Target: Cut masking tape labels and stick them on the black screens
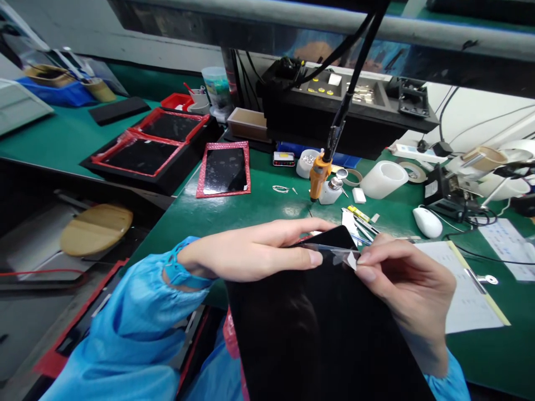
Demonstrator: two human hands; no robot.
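Note:
A large black glossy screen panel (pixel 317 328) lies tilted in front of me, its upper end toward the bench. My left hand (pixel 254 250) grips its upper left part, thumb flat on the front face and fingers behind. A clear film strip (pixel 330 248) runs across the panel near its top, with a small white tab (pixel 351 260) at its right end. My right hand (pixel 401 273) pinches that tab between thumb and index finger at the panel's upper right edge. Pink wrapping (pixel 231 334) shows beneath the panel's left side.
A screen in pink bubble wrap (pixel 223 169) lies on the green bench, beside a black foam box (pixel 167 181) holding red-wrapped screens. An orange electric screwdriver (pixel 320 177) hangs ahead of me. Pens, a white mouse (pixel 427 223) and a clipboard (pixel 463 284) are at the right.

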